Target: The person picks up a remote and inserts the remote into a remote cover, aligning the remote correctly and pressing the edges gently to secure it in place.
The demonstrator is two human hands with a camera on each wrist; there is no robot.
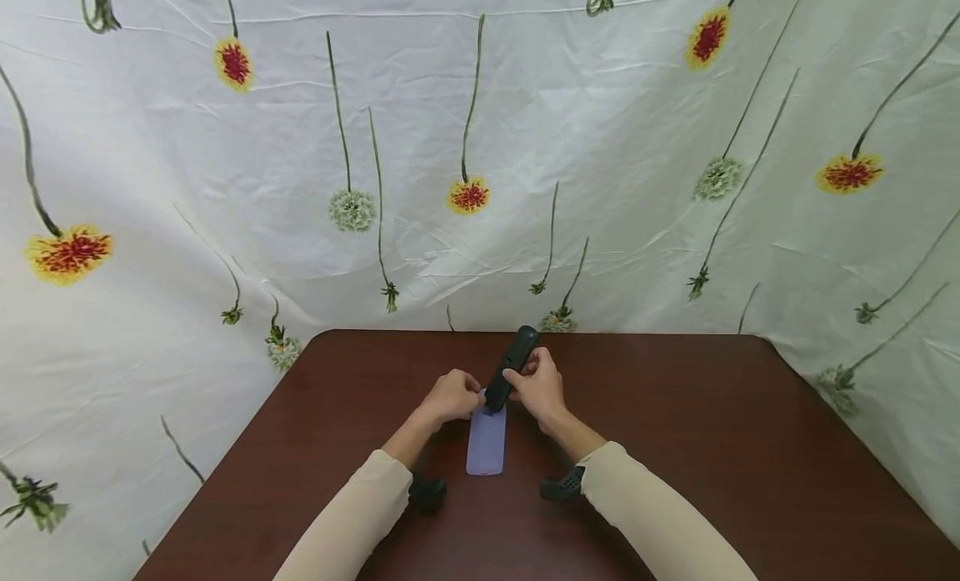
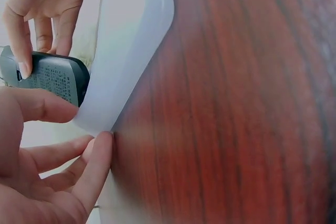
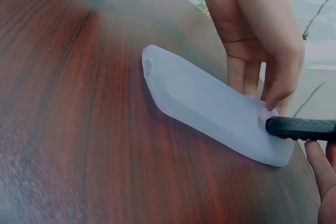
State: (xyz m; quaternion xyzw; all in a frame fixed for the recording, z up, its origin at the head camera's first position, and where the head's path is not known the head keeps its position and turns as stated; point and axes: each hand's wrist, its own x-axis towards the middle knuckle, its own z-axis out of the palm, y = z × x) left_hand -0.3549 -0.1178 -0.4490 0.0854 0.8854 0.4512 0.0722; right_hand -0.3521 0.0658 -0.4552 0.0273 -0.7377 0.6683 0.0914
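Note:
A black remote control tilts up and away from me over the dark wooden table. My right hand grips it by its sides. Its lower end meets the far end of a translucent pale-blue silicone cover that lies flat on the table. My left hand pinches that far end of the cover. In the left wrist view the remote touches the cover between the left hand and the right hand. The right wrist view shows the remote's tip at the cover's edge under the left hand's fingers.
A white cloth printed with flowers hangs behind the table and on both sides of it. Black wrist cameras sit under both forearms. The table's rounded far edge lies just beyond the hands.

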